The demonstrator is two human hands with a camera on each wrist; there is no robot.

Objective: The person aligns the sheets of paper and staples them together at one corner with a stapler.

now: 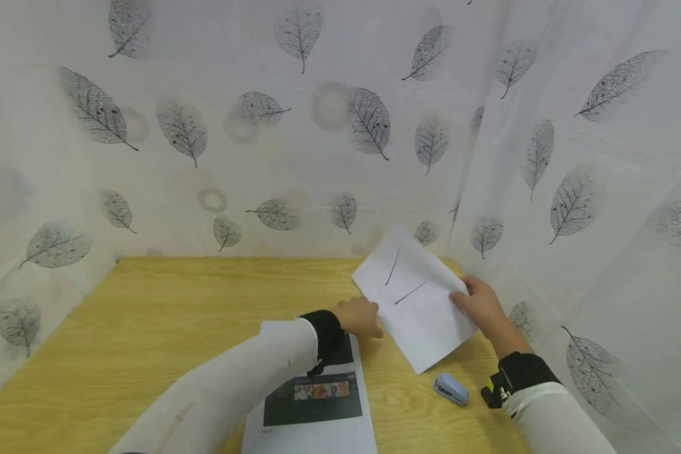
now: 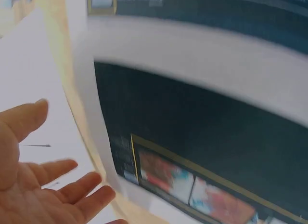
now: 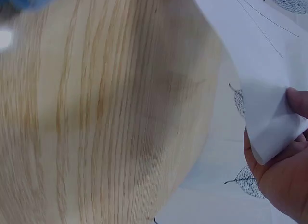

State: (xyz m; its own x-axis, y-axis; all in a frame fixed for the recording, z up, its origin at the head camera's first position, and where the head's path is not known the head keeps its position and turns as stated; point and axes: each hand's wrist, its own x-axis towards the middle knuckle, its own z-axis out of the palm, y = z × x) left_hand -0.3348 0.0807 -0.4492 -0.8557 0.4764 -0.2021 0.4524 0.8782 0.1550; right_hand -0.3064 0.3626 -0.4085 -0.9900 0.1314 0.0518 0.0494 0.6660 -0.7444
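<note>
A white sheet of paper (image 1: 417, 302) with two dark pen strokes is lifted at the right, tilted above the table. My right hand (image 1: 477, 304) pinches its right edge between thumb and fingers; in the right wrist view that paper (image 3: 272, 103) bends over the fingers. Beside the sheet's left edge is my left hand (image 1: 359, 317), its fingers (image 2: 79, 188) apart and loosely bent, gripping nothing. Under the left forearm lies a printed sheet (image 1: 312, 432) with dark panels and small colour pictures, partly hidden by the sleeve. A light blue stapler (image 1: 451, 389) lies below the lifted sheet.
The wood-grain table (image 1: 204, 302) reaches back to a white wall covering (image 1: 232, 183) printed with grey leaves. Another leaf-printed covering (image 1: 613, 265) stands close along the right side, near my right forearm.
</note>
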